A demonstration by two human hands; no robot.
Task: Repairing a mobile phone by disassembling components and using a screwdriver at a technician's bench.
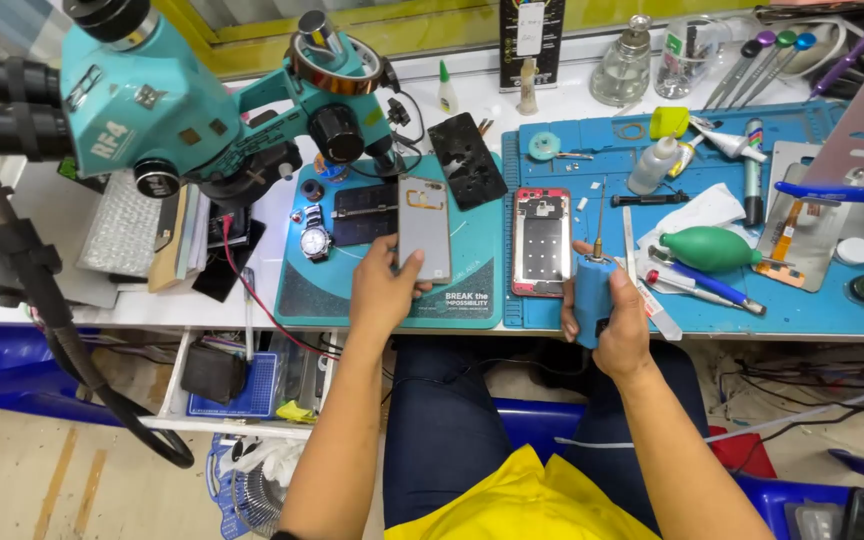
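My left hand (384, 290) grips the lower end of a grey phone back cover (424, 228), holding it over the teal mat (392, 300). A blue electric screwdriver (592, 295) stands upright in my right hand (620, 325), its thin bit pointing up at the bench's front edge. Between my hands a red-framed opened phone (541, 242) lies flat on the blue mat (812, 310). Just left of the cover rest a dark phone panel (364, 213) and a wristwatch (315, 240).
A teal microscope (162, 100) on a black arm stands at the left. On the blue mat lie a green air blower (710, 248), pens, tweezers, small bottles (652, 165) and a black phone panel (466, 158). An open drawer (242, 385) sits below the bench.
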